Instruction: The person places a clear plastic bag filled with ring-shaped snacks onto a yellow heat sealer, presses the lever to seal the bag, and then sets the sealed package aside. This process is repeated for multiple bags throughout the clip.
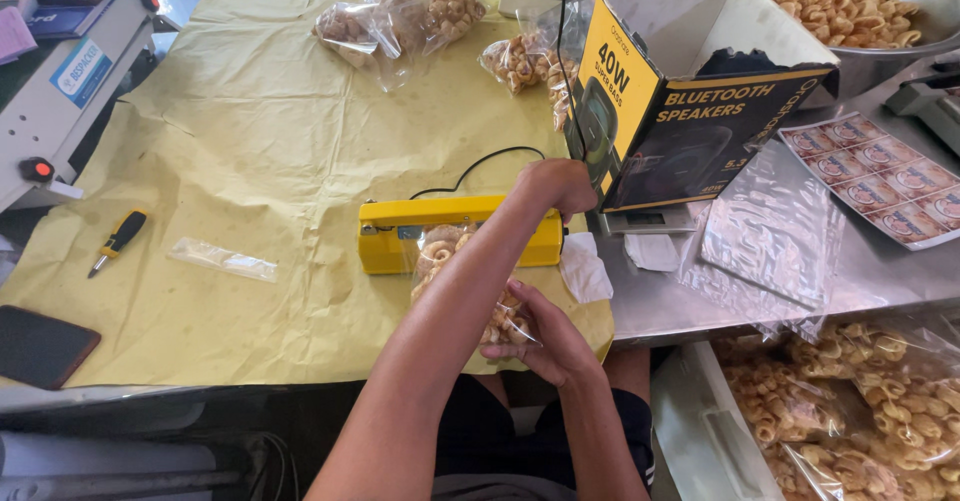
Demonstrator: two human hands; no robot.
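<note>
yellow paper (250,111) over steel table (880,271) | sealer (400,233) lies crosswise | your left hand (556,186) presses it shut | right hand (548,339) grips snack bag (500,321)

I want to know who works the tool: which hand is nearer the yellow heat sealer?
Left. The left hand presses on the right end of the yellow heat sealer; the right hand is below it, holding the clear snack bag.

Yellow sealer (400,233); pale yellow paper (260,131); black-and-yellow box (680,121); golden-brown snack rings (440,251); black phone (40,346)
</note>
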